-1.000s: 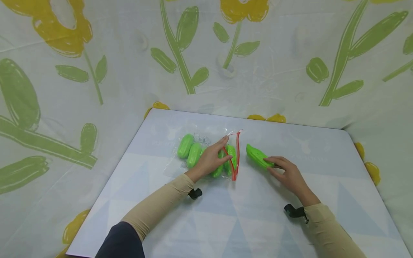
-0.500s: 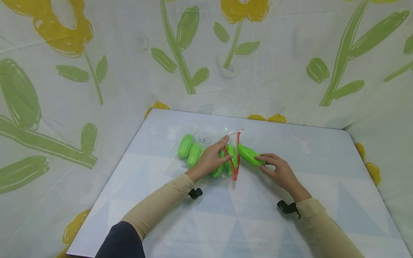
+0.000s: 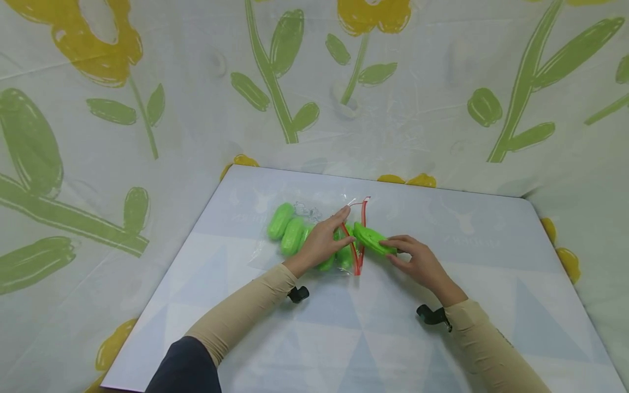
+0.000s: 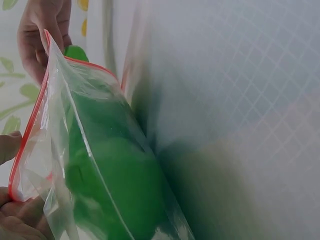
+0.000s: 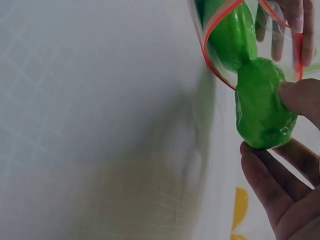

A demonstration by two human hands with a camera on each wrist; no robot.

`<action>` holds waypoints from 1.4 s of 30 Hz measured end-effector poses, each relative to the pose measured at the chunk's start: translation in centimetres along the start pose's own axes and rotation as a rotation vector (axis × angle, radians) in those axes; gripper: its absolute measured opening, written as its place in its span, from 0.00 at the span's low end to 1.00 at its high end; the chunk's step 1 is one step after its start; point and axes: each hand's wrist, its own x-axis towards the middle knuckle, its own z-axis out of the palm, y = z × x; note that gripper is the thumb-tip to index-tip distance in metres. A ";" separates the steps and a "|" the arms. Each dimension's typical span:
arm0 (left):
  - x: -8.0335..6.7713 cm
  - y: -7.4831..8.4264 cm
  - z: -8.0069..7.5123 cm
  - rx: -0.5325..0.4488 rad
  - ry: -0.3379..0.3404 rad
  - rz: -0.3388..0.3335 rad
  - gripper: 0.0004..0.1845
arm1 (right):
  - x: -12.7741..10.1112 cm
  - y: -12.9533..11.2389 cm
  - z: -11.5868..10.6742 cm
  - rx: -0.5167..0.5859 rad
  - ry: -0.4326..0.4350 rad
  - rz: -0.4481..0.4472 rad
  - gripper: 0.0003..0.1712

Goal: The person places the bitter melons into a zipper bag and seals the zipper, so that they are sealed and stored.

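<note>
A white cloth backdrop (image 3: 422, 109) printed with yellow flowers and green stems surrounds a pale table (image 3: 300, 338) patterned with light blue triangles. Two arms in tan sleeves (image 3: 250, 305) reach over it from the near side. A clear zip bag (image 4: 57, 115) lies on the table, its red-edged mouth (image 3: 363, 215) parted and facing right.

The left hand (image 3: 321, 240) lies across the bag at this mouth, thumb and fingers spread apart on one red edge; whether they also pinch the plastic cannot be told. The right hand (image 3: 417, 262) pinches the rear end of a lumpy green gourd-shaped piece (image 3: 371, 239) between thumb and fingers.

This held piece is at the bag's mouth, its front end between the two red edges. Its long axis slants from the right hand leftward and away from the person, with the tapered tip pointing into the bag. Inside, several similar green pieces (image 3: 293, 236) lie side by side. A small black wrist camera (image 3: 432, 314) sits by the right cuff.
</note>
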 end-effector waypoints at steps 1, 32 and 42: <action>0.0 0.0 0.0 0.001 -0.002 0.000 0.41 | 0.0 0.0 0.0 -0.001 -0.011 -0.001 0.24; -0.1 0.2 0.1 -0.008 -0.017 -0.004 0.42 | 0.6 0.1 -0.4 0.070 0.014 -0.033 0.25; -0.2 0.4 0.0 -0.004 -0.024 0.007 0.42 | 1.7 0.1 0.0 0.014 0.053 -0.063 0.25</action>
